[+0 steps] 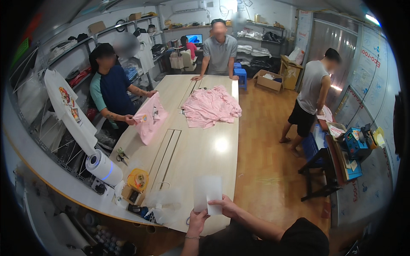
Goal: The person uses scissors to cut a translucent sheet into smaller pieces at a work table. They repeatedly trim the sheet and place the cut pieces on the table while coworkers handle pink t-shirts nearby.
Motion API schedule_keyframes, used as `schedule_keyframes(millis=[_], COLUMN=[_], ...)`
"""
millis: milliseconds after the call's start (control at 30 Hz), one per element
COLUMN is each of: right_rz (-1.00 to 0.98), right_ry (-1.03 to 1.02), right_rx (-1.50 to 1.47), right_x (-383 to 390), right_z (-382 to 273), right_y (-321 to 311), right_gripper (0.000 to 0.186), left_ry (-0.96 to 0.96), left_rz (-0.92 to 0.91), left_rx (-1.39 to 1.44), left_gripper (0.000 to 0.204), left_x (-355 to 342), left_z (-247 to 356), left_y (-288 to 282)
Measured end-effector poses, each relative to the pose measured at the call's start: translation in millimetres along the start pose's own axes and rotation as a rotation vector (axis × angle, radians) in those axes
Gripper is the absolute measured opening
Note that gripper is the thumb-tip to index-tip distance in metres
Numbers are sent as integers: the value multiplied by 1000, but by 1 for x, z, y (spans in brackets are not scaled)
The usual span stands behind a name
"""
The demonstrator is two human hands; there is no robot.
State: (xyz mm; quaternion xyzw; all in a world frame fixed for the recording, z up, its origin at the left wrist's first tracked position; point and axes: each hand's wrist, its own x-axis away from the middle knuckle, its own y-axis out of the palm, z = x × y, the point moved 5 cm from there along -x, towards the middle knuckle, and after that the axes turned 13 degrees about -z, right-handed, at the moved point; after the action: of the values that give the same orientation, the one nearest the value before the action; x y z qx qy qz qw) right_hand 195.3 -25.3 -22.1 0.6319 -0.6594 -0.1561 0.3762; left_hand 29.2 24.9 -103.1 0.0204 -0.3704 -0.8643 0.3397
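Above the table, left hand and right hand pinch pale sheets, perhaps paper; red lettering marks the wall.

sheets: white | garment pile: pink | tabletop: pale beige | stools: blue

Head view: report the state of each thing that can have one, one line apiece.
White sheets: held up, in the left hand and right hand
Pink heap: crumpled, loosely piled
Pink garment: held out by a co-worker
White T-shirt: hanging
Monitor: lit
White cylindrical appliance: band glowing blue
Cardboard box: open
Ceiling light: lit
Scissors: lying down, blades unclear
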Motion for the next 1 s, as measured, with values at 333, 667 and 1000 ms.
schedule_keyframes(millis=[333,667,1000], right_rz=[0,80,102], right_ry=[-123,-169,-235], right_rx=[1,138,241], right_x=[8,-1,6], right_z=[-11,6,1], right_y=[2,-14,-2], right_gripper=[54,51,53], left_ry=[15,-71,237], left_rz=[-123,-198,89], left_rx=[491,856,200], left_gripper=[48,46,40], left_x=[6,9,2], left_z=[33,-4,24], left_y=[23,27,34])
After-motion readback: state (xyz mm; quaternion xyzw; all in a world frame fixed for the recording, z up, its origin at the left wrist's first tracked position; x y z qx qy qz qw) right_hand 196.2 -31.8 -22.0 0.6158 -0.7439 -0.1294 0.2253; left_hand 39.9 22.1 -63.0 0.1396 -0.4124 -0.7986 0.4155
